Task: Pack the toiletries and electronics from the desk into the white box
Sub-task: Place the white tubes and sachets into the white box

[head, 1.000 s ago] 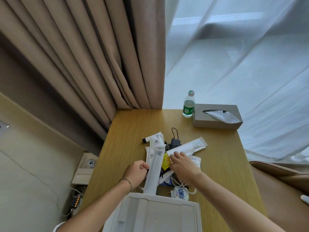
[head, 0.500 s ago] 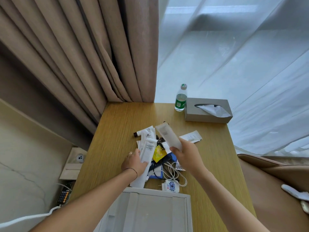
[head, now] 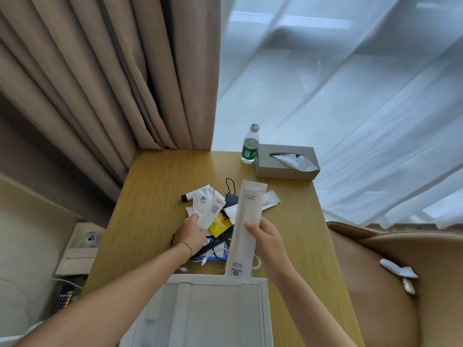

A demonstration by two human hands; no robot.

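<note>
light: bright soft daylight coming through the sheer curtain on the right, slightly blown out
shadows: faint, barely any on the bench
distortion: heavy wide-angle bend, brown drapes fan out at the edges
sharpness: a bit soft overall, small print unreadable

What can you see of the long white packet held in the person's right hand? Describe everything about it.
The long white packet is a slim, flat sachet, matte and paper-like, with small dark print near its far end and labels near its near end. The right hand grips its middle, thumb on its face. It points lengthwise away from the person, its near end at the far rim of the white box, its far end over the pile of toiletries on the desk.
</note>
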